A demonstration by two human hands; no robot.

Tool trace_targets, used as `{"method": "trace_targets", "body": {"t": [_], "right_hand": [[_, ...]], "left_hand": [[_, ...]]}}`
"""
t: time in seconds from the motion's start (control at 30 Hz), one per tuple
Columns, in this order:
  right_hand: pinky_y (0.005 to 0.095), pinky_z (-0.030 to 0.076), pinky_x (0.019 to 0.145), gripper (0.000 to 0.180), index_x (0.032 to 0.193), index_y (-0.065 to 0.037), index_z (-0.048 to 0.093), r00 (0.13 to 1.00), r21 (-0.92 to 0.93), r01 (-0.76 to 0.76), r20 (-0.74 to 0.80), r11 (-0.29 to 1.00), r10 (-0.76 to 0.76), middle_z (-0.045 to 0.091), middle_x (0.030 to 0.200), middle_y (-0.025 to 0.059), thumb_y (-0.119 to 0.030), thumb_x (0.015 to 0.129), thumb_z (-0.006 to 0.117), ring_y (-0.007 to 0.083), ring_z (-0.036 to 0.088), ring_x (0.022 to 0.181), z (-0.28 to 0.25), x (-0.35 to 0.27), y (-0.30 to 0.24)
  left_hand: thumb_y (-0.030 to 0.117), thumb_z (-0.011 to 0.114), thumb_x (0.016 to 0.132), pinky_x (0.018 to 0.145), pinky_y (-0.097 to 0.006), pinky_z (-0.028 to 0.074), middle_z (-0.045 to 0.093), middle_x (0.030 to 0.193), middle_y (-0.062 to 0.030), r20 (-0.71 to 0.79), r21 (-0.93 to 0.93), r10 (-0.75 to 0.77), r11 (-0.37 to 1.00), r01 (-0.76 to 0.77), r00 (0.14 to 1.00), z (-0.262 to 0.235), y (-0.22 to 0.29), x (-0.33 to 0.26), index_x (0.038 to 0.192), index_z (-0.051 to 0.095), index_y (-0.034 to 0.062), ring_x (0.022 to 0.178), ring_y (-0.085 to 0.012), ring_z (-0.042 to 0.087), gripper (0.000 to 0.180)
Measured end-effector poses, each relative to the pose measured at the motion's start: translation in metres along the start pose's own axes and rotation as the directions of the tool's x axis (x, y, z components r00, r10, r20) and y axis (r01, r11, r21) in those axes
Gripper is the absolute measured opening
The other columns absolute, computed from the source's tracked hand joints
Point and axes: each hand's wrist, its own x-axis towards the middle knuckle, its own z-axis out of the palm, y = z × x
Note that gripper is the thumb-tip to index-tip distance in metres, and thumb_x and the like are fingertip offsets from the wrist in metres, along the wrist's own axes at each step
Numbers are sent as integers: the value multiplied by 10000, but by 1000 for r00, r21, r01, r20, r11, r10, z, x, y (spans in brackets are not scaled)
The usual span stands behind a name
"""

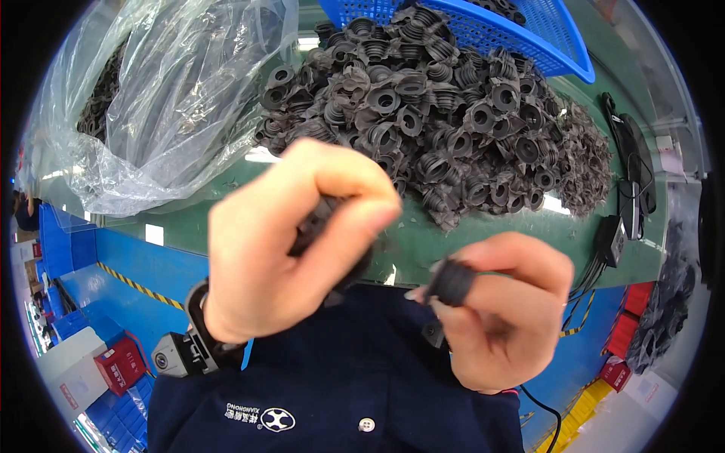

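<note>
My right hand (513, 309) is closed, pinching a small black ribbed rubber bellows boot (452, 282) between thumb and fingers. To its left, my left hand (294, 234) is curled round a dark rubber piece (311, 225); the fingers hide most of it, so its exact shape is unclear. Both hands are raised in front of my body, apart from each other and slightly blurred. Beyond them, a big heap of black rubber bellows boots (453, 143), many with thin ragged flash round them, lies on the green tabletop (204, 232).
A large clear plastic bag (181, 106) with dark pieces inside lies at the left. Torn rubber flash (585, 162) is heaped at the right end. At the back stands a blue plastic basket (521, 38). Black cables and an adapter (610, 240) sit by the right edge.
</note>
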Motion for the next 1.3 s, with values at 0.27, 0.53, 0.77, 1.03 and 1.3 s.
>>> {"method": "trace_targets", "body": {"t": [0.27, 0.53, 0.77, 1.03, 1.3], "right_hand": [[211, 437, 534, 190, 805, 1, 487, 995, -218, 1, -101, 976, -23, 463, 877, 162, -98, 715, 623, 153, 503, 625, 3, 1, -5], [207, 421, 535, 165, 795, 10, 494, 1000, -96, 10, 11, 995, -9, 478, 862, 155, -91, 726, 605, 147, 494, 633, 1, 2, -4], [221, 534, 512, 87, 812, 55, 467, 992, -78, -115, -55, 990, 111, 430, 927, 152, 83, 737, 502, 152, 543, 696, 7, 1, 11], [242, 535, 548, 160, 918, 53, 431, 990, 129, -119, -66, 985, 128, 437, 974, 190, 39, 767, 484, 182, 549, 722, 8, 11, 6], [228, 444, 712, 562, 1191, 50, 225, 913, 542, -284, -99, 791, 396, 520, 907, 189, 33, 734, 553, 177, 539, 804, 13, 15, 8]], "left_hand": [[316, 609, 741, 405, -215, 290, 461, 512, -22, 86, -143, 18, 990, -5, 996, 12, 13, -6, 844, 476, -56, 402, -68, 369, 409], [178, 543, 795, 440, -282, 329, 478, 547, -71, -155, 248, 248, 947, -206, 956, 20, 17, -4, 746, 497, -35, 438, -165, 365, 224], [-5, 468, 797, 495, -235, 369, 513, 685, -85, -227, 358, 238, 922, -146, 944, 29, -1, 10, 793, 486, -34, 541, -129, 446, 34], [18, 457, 799, 499, -236, 352, 503, 670, -90, -194, 124, 181, 980, -159, 964, 20, 13, 8, 790, 471, -36, 514, -114, 403, 56], [30, 476, 799, 490, -261, 384, 515, 649, -96, -156, 262, 211, 951, -165, 965, 25, 15, 1, 797, 476, -29, 489, -147, 418, 59]]}}
